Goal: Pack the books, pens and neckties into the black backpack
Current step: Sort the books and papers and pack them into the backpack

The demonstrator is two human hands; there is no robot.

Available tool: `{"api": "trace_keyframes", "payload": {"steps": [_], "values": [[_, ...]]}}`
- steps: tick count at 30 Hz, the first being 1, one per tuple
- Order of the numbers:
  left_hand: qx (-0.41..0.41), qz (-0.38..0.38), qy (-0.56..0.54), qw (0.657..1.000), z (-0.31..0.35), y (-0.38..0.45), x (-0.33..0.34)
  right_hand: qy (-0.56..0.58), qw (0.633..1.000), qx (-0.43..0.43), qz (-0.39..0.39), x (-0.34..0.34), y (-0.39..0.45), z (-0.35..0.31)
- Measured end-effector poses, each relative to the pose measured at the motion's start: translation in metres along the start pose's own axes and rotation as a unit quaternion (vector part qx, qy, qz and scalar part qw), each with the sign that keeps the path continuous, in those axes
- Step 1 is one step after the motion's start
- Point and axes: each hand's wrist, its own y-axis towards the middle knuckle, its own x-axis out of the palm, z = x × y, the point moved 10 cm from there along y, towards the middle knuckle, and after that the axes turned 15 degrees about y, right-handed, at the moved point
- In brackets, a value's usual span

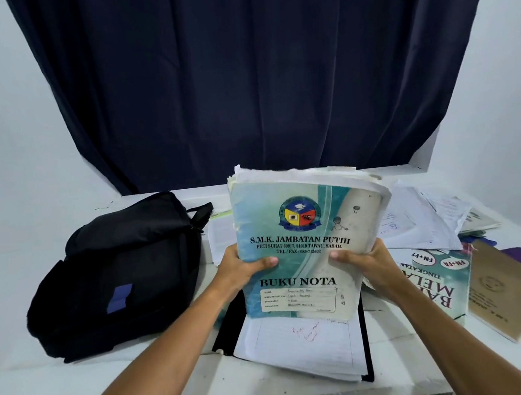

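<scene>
Notebooks (306, 237), worn stack marked "BUKU NOTA", held upright above tabletop (174, 388), left hand (243, 268) and right hand (367, 262) clamped on side edges; best squared before entering closed black backpack (118, 274) at left.

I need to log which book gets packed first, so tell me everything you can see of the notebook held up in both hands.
The notebook is a thick, worn, soft-covered book with a teal and white cover, a school crest, the print "S.M.K. JAMBATAN PUTIH" and "BUKU NOTA", and a handwritten label box too small to read. Its page edges are frayed and loose sheets stick out on top. It stands roughly upright above the table's papers, cover facing the camera. The left hand and right hand grip its sides, thumbs on the cover.
</scene>
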Motion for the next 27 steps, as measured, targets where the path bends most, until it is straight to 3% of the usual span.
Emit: {"api": "trace_keyframes", "payload": {"steps": [6, 11, 15, 17, 20, 21, 25, 27], "values": [[-0.028, -0.007, -0.005, 1.0, -0.016, -0.005, 0.005, -0.034, 0.999, 0.026, 0.016, -0.002, -0.002, 0.006], [-0.068, -0.008, 0.023, 0.997, -0.008, 0.008, -0.004, -0.045, 0.995, 0.031, 0.078, 0.0, 0.004, 0.003], [-0.06, -0.053, 0.117, 0.99, 0.029, 0.013, -0.028, 0.065, 0.987, 0.049, 0.139, 0.003, 0.008, 0.008], [-0.035, 0.006, 0.14, 0.99, 0.04, 0.011, -0.06, 0.137, 0.977, 0.054, 0.155, 0.009, 0.011, 0.01], [-0.019, 0.165, 0.012, 0.986, 0.028, -0.008, -0.099, 0.238, 0.954, 0.055, 0.173, 0.023, 0.018, 0.006], [-0.025, 0.174, -0.057, 0.983, 0.017, -0.016, -0.094, 0.264, 0.945, 0.058, 0.182, 0.027, 0.021, 0.006], [-0.048, 0.039, -0.225, 0.972, 0.006, -0.023, -0.031, 0.318, 0.929, 0.054, 0.183, 0.057, 0.033, 0.008], [-0.032, 0.05, -0.296, 0.953, 0.015, -0.017, -0.025, 0.325, 0.928, 0.042, 0.178, 0.068, 0.036, 0.007]]}}
